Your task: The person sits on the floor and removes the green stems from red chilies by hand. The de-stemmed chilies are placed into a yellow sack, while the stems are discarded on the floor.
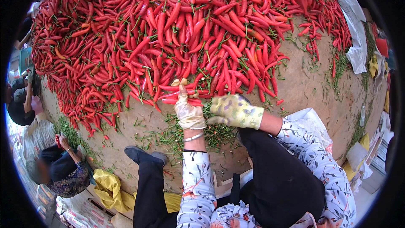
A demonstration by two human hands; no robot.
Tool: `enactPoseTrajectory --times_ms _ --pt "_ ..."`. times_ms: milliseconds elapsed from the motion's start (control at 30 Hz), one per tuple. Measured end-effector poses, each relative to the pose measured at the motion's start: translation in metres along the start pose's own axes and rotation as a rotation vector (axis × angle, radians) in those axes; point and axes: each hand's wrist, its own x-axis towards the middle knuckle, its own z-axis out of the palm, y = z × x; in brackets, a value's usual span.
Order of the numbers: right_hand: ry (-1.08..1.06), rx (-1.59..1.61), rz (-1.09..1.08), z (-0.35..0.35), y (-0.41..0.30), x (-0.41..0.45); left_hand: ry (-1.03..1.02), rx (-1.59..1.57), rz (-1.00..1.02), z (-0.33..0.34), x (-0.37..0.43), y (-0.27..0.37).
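In a pale, thin glove, my left hand [190, 111] grips several red chili peppers [182, 101] lying crosswise, their stem ends towards the right. My right hand [238, 110] wears a yellowish glove printed with butterflies. It is just right of the held peppers, fingers pointing left; whether anything is between its fingers is hidden. Directly beyond both hands rises a large heap of red chili peppers [177, 28], many with green stems. Beneath and in front of my hands, cut green stems [171, 133] are scattered on the brown floor covering [303, 82].
To the left sits a person [63, 171] with red peppers in hand, and another person [22, 107] is farther up. Yellow sacking [109, 190] lies near my left leg. A white plastic sheet [352, 28] edges the heap at right; a clear bottle [362, 115] stands below it.
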Motion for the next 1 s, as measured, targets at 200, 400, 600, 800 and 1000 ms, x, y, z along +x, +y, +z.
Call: enactPoseTrajectory --times_ms 200,400,600,800,1000 --pt "0.369 -0.632 0.597 -0.043 0.072 0.018 -0.143 0.020 -0.179 -0.004 -0.019 0.014" --pt "0.464 -0.408 0.420 -0.037 0.059 0.010 -0.278 0.219 -0.248 0.021 -0.003 -0.023" --pt "0.441 -0.502 0.580 -0.049 0.092 0.019 -0.305 0.115 -0.348 0.028 0.010 -0.022" --pt "0.488 -0.367 0.178 -0.052 0.060 0.007 -0.241 0.234 -0.252 0.030 0.007 -0.021" --pt "0.234 0.108 -0.209 -0.015 0.035 -0.001 -0.325 0.308 -0.352 0.018 -0.008 0.002"
